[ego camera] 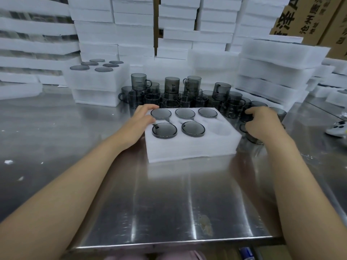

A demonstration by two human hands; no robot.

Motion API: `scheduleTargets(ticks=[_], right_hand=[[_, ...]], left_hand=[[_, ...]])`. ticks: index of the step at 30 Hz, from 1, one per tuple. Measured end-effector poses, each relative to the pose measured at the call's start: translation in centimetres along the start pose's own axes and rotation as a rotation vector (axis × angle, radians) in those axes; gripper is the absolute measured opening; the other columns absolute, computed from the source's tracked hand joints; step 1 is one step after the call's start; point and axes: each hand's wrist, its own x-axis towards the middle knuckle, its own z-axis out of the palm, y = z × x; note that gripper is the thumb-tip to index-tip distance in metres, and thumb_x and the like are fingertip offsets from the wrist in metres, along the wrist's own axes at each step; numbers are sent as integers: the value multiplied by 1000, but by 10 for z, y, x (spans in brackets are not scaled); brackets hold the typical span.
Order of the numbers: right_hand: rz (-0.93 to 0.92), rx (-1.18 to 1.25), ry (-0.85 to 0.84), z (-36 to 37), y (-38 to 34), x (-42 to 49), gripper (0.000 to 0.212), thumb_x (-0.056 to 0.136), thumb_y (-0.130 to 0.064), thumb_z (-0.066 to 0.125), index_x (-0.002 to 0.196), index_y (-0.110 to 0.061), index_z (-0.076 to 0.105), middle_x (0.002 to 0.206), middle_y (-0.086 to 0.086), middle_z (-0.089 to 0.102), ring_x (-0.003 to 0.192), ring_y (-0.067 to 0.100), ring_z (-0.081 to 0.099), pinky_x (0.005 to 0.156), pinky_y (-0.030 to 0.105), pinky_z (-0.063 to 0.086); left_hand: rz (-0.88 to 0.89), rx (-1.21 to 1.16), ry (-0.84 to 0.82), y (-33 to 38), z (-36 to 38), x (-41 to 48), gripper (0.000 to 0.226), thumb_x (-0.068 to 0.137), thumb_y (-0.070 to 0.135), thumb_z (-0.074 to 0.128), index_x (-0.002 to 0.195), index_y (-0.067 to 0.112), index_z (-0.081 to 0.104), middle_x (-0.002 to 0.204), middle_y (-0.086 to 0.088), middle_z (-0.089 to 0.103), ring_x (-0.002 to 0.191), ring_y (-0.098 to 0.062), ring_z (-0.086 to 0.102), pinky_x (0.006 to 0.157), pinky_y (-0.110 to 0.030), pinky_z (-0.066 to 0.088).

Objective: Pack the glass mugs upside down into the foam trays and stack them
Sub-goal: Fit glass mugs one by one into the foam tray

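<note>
A white foam tray [191, 147] lies on the steel table in front of me. Several smoky grey glass mugs [164, 130] sit upside down in its pockets; the near right pocket [221, 130] holds nothing. My left hand [139, 121] rests with straight fingers against the tray's left edge. My right hand [262, 122] is curled around a grey mug [252, 136] standing on the table just right of the tray. Behind the tray stands a cluster of loose grey mugs [178, 94], some stacked on others.
A filled foam tray [97, 77] sits on another tray at the back left. Tall stacks of foam trays [272, 72] line the back and right. Cardboard boxes [309, 19] stand at the far right. A white object [337, 129] lies at the right edge.
</note>
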Motion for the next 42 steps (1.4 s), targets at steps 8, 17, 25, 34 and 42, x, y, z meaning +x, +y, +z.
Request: scheduleTargets(ticks=[8,17,25,34,42], right_hand=[[-66,227,127,-1,-3,3,43,85,-1,49,124,-11,63,122,13,64,91,24,59,79,21,38],[-43,70,-84,12,3,9,58,82,-18,69,137,-11,50,143,14,46,129,30,43,104,37,36],[17,722,164,-1,-6,5,30,77,-39,76,100,-22,69,96,-1,68,82,10,64,73,26,52],[-253,591,-163,-5,-19,-8,34,65,-64,74,87,-38,72,73,1,55,67,9,53,67,30,45],[-325,312,-77,5,-25,-8,40,70,-62,72,92,-30,63,90,-4,54,77,5,51,61,24,37]], left_hand=[[2,-5,2,1,1,0,39,76,38,42,113,46,48,115,30,39,110,17,39,96,-23,31],[5,-3,-1,-1,0,1,35,76,39,43,108,52,49,114,32,39,104,23,39,91,-18,31],[10,0,0,-1,0,0,39,76,39,41,114,46,48,117,28,40,103,24,39,90,-18,31],[10,6,10,2,1,-2,47,76,39,41,122,38,48,127,14,40,110,14,39,95,-24,31],[6,12,10,3,1,-3,47,76,39,42,122,38,49,128,13,40,118,1,41,104,-30,31]])
